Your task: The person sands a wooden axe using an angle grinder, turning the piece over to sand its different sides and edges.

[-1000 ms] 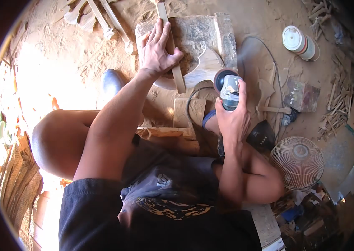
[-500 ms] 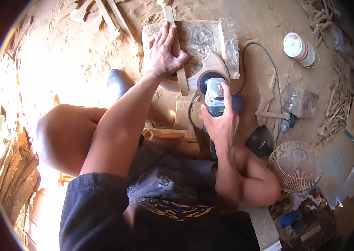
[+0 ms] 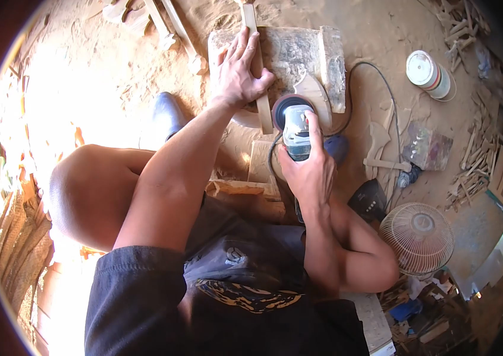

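My right hand (image 3: 312, 172) is wrapped around a corded disc sander (image 3: 296, 132). The sander's round disc lies over a pale, curved wooden piece (image 3: 315, 95), hiding part of it. With fingers stretched out, my left hand (image 3: 239, 80) presses down on a long wooden bar (image 3: 264, 115) that joins the curved piece. The thumb reaches across the bar. Beneath both pieces is a worn, dusty wooden board (image 3: 290, 50) with a raised strip along its right side.
A black cord (image 3: 391, 95) loops over the sandy ground. To the right are a lidded bucket (image 3: 422, 70), a fan (image 3: 418, 237), and scattered wood offcuts (image 3: 474, 160). Wooden legs (image 3: 183, 38) lie at upper left. A dark shoe (image 3: 167, 113) stands left of the board.
The sander has slid left over the curved piece toward the bar, uncovering more of its right side. My left hand stays on the bar. The whole view has shifted slightly.
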{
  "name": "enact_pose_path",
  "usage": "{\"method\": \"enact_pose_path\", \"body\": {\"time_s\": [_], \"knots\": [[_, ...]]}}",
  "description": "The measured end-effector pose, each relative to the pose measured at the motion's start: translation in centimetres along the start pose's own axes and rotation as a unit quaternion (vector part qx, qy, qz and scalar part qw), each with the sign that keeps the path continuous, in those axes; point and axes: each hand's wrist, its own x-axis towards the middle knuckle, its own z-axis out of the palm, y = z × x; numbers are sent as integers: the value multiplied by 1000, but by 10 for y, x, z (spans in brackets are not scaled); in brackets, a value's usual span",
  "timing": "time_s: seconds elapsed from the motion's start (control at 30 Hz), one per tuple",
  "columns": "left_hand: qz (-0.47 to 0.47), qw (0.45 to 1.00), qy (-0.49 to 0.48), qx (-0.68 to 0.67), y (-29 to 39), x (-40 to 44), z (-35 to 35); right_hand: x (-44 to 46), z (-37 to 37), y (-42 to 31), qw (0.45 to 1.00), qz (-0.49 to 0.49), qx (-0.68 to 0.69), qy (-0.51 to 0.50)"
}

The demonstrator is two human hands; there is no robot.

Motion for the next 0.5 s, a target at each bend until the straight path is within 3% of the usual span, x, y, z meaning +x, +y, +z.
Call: {"method": "enact_pose_path", "body": {"time_s": [0.1,0.2,0.5], "knots": [[19,1000,22,-6,-2,1,2,1,1,-4,1000,-5,-9,12],[7,1000,16,1,0,1,1,6,-4,-14,996,60,-50,-33],[35,999,26,-9,-1,3,-1,24,-8,-1,996,67,-29,60]]}}
